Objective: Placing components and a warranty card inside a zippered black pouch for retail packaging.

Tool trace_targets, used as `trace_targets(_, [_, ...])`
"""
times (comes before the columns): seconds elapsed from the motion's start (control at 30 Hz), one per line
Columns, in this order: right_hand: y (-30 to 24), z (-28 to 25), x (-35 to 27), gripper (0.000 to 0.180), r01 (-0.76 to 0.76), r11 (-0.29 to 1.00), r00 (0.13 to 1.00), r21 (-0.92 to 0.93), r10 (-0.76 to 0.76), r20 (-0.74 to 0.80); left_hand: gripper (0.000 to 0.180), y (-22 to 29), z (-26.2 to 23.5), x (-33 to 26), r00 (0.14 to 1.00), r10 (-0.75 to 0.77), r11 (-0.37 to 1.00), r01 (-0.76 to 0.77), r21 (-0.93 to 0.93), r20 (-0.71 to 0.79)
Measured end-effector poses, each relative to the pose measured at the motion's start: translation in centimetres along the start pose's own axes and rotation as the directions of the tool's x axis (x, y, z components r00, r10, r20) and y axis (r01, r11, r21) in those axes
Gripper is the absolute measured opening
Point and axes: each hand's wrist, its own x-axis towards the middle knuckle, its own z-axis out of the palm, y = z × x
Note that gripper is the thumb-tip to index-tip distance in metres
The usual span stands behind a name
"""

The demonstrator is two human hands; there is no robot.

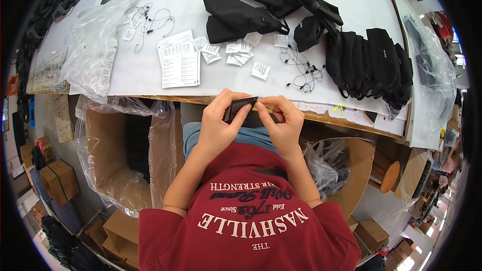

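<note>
A big white tabletop point(228, 78) fills the top and middle. Below its near edge, on the left, is a big brown box point(103, 143) with clear plastic over its sides and dark stuff inside. Another brown box point(360, 170) sits on the right, with crumpled clear plastic in it. A clear plastic sheet point(93, 52) lies on the left of the tabletop. Black bags lie in a pile point(236, 20) at the far side, and more stand close together in a row point(354, 62) on the right. White papers point(181, 68) lie near the middle.

The left hand point(224, 115) has a grip on a small, dark, flat thing point(244, 103). The right hand point(283, 115) has its grip pinched at the right end of it. It is by the tabletop's near edge, in front of the tummy. Little white packets point(260, 71) and thin black cords point(304, 74) lie beyond the hands.
</note>
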Motion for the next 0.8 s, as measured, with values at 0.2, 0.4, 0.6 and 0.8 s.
trace_targets(0.2, [0.0,0.03,-0.16,0.008,0.026,0.998,0.999,-0.051,-0.028,-0.034,0.022,0.13,0.2,0.28,0.975,0.22,0.96,-0.213,0.183,-0.021])
trace_targets(0.4, [-0.14,-0.01,-0.43,0.009,0.064,0.992,0.996,-0.108,-0.07,-0.062,0.031,0.49,0.44,0.11,0.941,0.338,0.908,-0.318,0.272,-0.029])
trace_targets(0.6, [-0.11,0.53,-0.75,0.01,0.086,0.994,0.99,-0.074,-0.094,-0.105,0.025,0.69,0.67,-0.22,0.933,0.355,0.892,-0.318,0.321,-0.064])
trace_targets(0.8, [-0.01,-0.31,-0.5,0.01,-0.138,0.97,0.99,0.199,0.138,0.012,0.021,0.28,-0.25,0.17,0.938,0.347,0.927,-0.339,0.162,-0.02])
